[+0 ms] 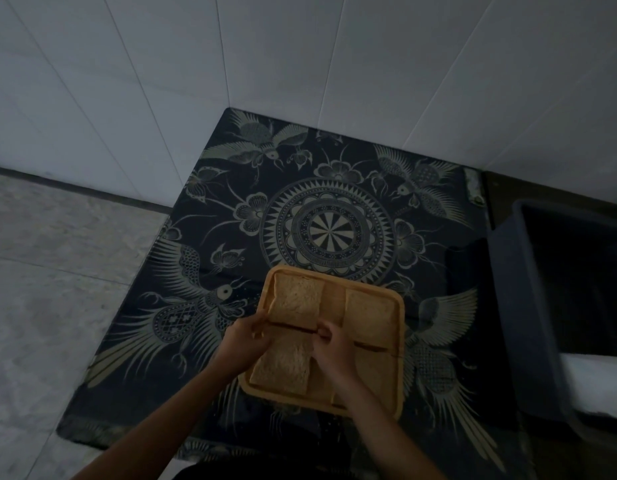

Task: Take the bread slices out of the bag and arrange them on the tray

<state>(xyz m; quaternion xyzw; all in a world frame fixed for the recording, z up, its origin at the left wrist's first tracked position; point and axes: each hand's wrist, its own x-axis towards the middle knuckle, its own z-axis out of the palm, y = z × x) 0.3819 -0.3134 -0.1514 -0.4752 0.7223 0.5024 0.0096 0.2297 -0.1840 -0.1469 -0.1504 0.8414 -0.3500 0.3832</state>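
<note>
at the far left there is a pale stone floor (50, 289), and beside it a dark cloth (203, 237) with light birds, flowers and a round pattern covers the table in the corner of white walls. the left hand (246, 342) comes from below and lies at the left edge of the wooden tray (400, 341), its fingers curled around the far corner of the near-left bread slice (283, 367); this slice lies in the near-left part of the tray. behind it the far-left bread slice (296, 299) lies flat in the far-left part. the right hand (329, 348) is over the middle of the tray, fingers bent and pinched on the other far corner of the near-left slice. the far-right bread slice (369, 315) lies in the far-right part. the near-right part is mostly hidden by the right wrist. at the right stands a dark bin (529, 323), well apart from the tray. the light is dim.
</note>
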